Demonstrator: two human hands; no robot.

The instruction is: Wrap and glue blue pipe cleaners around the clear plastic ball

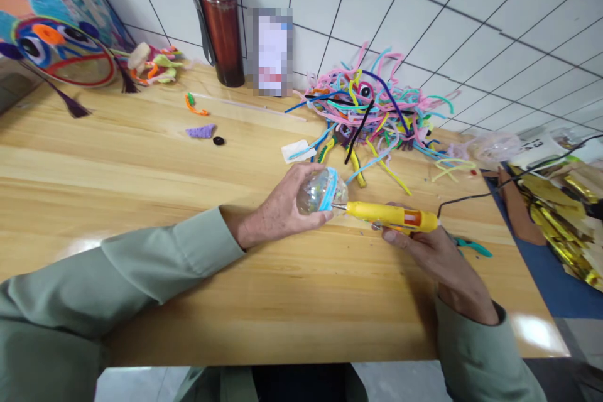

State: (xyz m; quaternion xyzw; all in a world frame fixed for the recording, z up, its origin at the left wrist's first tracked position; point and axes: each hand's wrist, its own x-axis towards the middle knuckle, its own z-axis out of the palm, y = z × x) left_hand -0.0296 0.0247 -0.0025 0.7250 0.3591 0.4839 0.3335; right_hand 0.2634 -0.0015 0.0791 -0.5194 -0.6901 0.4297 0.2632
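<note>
My left hand (287,204) is wrapped around a clear, rounded plastic piece (308,193), which looks like part of a bottle. A light-blue fuzzy strip (328,188) runs across its right side. In my right hand (424,245) is a yellow hot glue gun (389,216), its metal nozzle touching or very close to the blue strip. A black cord (471,196) trails from the gun to the right. Partly hidden behind my right wrist lie teal-handled pliers or scissors (475,247).
Behind my hands lies a heap of colourful pipe cleaners (362,100), with yellow-green-handled pliers (355,166) partly under it. A red thermos (219,19) and a propped phone (273,53) stand by the tiled wall. A googly-eyed craft (66,53) sits far left; gold foil (565,220) lies right.
</note>
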